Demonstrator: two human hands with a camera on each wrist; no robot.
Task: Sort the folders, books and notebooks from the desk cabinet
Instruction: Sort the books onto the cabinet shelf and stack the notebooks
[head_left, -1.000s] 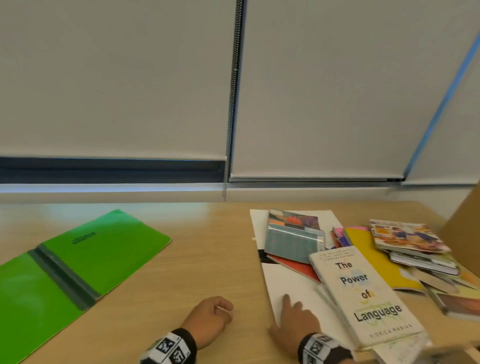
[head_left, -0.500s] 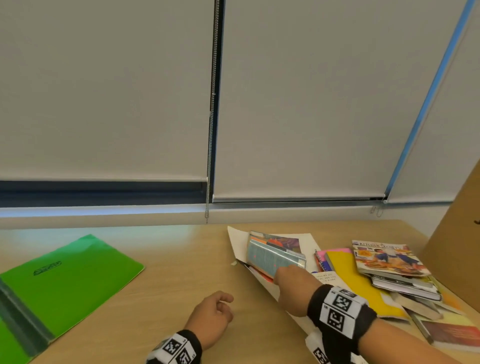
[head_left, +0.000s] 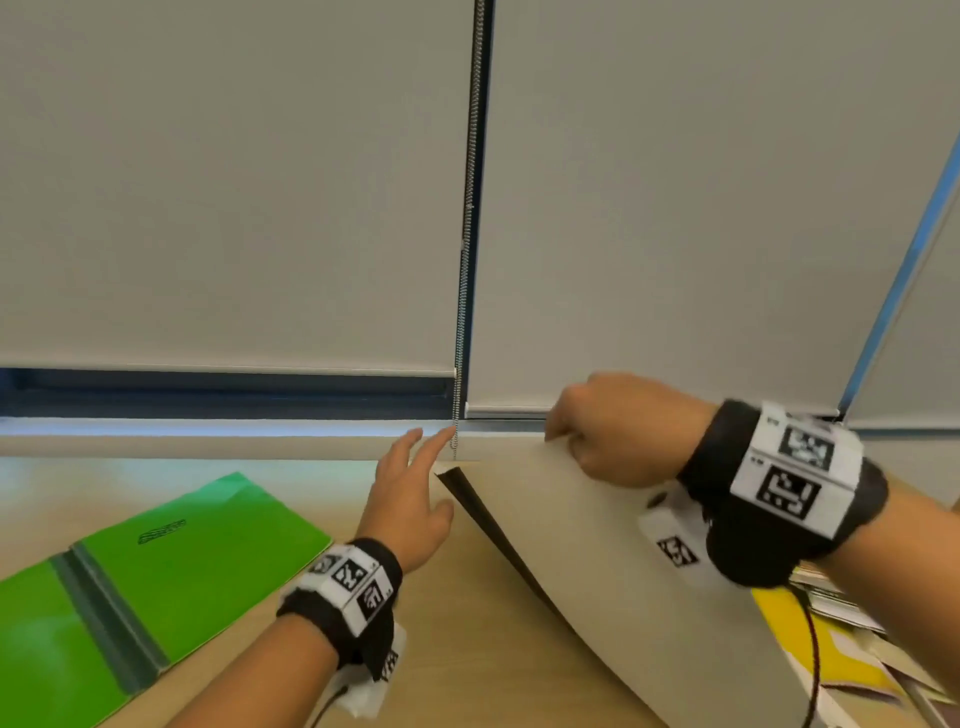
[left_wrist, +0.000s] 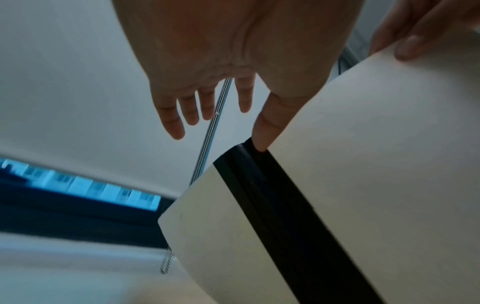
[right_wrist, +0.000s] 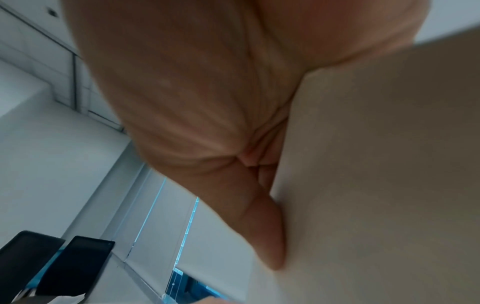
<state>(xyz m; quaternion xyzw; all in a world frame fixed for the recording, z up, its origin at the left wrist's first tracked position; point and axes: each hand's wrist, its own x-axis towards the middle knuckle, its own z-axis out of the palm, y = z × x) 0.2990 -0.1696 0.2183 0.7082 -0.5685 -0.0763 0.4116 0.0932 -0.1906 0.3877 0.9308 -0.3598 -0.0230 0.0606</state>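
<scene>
White folder (head_left: 587, 545) tilts up off the desk (head_left: 249, 467), right hand (head_left: 618, 431) pinching its far top edge. Left hand (head_left: 410, 499), fingers spread loose, reaches beside its black spine. Green folder (head_left: 171, 561) lies left, flat.

Folder in my right hand (head_left: 618, 431): I've got the cream folder (head_left: 597, 545), plain, with a black spine strip (left_wrist: 285, 205).
Folder at the desk's left edge: bright green folder (head_left: 171, 566), lying open, grey band down its middle, small dark logo.
Desk (head_left: 467, 649): pale wood grain.
Pile at the right edge: yellow cover (head_left: 800, 639) showing.
My wristbands (head_left: 789, 483): black, with black-and-white square markers.
Blinds (head_left: 234, 182): plain off-white.
</scene>
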